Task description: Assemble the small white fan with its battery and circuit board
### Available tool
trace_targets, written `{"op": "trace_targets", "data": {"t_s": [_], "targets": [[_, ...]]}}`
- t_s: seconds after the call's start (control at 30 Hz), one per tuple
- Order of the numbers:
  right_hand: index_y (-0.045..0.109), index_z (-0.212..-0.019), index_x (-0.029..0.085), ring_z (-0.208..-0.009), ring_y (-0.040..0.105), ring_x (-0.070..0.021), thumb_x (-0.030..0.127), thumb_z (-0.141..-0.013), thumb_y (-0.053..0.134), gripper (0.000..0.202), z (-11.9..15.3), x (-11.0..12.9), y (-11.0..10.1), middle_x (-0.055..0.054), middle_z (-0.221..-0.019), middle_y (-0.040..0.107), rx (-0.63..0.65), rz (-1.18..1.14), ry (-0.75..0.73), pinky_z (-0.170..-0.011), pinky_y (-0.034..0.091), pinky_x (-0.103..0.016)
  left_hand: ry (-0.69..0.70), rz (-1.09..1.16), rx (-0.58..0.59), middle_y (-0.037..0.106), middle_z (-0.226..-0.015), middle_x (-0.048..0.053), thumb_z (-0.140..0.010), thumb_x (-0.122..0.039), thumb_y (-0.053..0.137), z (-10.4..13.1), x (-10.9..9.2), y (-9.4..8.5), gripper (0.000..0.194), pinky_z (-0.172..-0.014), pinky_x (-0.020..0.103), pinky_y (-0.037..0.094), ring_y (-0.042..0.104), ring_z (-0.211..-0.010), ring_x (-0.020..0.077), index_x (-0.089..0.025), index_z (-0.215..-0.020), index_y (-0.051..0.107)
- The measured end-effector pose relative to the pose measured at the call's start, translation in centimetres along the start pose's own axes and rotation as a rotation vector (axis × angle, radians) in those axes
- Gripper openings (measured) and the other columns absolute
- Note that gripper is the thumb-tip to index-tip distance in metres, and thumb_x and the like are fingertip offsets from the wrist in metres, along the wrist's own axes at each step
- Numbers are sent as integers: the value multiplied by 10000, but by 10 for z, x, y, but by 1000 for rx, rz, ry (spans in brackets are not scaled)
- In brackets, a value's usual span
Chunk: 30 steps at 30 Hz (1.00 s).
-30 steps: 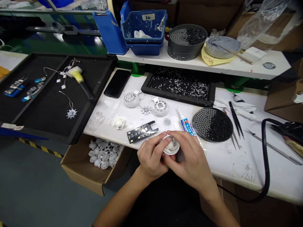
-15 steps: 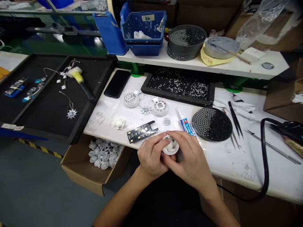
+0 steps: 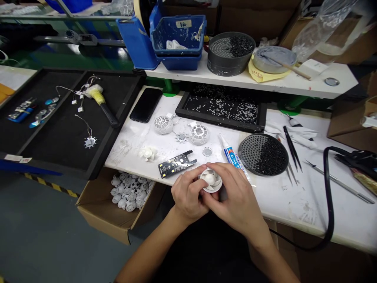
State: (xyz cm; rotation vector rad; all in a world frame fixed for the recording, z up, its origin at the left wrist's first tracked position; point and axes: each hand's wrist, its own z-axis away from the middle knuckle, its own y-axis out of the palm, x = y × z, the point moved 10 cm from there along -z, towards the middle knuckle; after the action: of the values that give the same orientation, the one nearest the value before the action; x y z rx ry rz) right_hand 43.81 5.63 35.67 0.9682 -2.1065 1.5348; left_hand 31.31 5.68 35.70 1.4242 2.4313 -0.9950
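Both hands grip a small round white housing [image 3: 211, 181] with a bladed fan wheel inside, near the table's front edge. My left hand [image 3: 190, 194] pinches its left side, and my right hand [image 3: 235, 194] wraps the right side. Just left of them lies a black circuit board [image 3: 176, 164]; a clear disc [image 3: 207, 151] rests above the housing. The glue tube [image 3: 231, 155] sits beyond my right fingers. Farther left is a loose white fan wheel [image 3: 148, 153]. Two white lattice domes [image 3: 163, 124] and a small spoked part [image 3: 182, 137] are behind the board.
A round dish of black bits [image 3: 263, 154], tweezers [image 3: 292, 149] and a black cable [image 3: 328, 196] are at right. A black phone [image 3: 146, 105] lies back left. Below the left edge stands a cardboard box [image 3: 103, 224] of white parts. A raised shelf [image 3: 235, 81] spans the back.
The left index finger has drawn back from over the housing's opening, so more of the fan wheel shows. Both hands otherwise stay in place around it.
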Motion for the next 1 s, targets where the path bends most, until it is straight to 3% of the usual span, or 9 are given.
{"op": "trace_targets", "data": {"t_s": [0.43, 1.0], "targets": [[556, -1439, 214, -1269, 639, -275, 249, -964, 690, 495, 1, 1, -1, -92, -1368, 681, -4, 1, -3, -1077, 521, -462, -2, 16, -21, 797, -1195, 160, -946, -356, 755, 2, 1, 0, 366, -836, 374, 673, 809, -1033, 260, -206, -1241, 596], [563, -1439, 198, -1276, 634, -267, 253, -965, 687, 493, 0, 1, -1, -94, -1372, 679, 0, -5, -5, -1096, 512, -449, -3, 13, -19, 797, -1190, 160, -946, -378, 762, 3, 2, 0, 411, -827, 377, 677, 815, -1015, 262, -217, -1278, 581]]}}
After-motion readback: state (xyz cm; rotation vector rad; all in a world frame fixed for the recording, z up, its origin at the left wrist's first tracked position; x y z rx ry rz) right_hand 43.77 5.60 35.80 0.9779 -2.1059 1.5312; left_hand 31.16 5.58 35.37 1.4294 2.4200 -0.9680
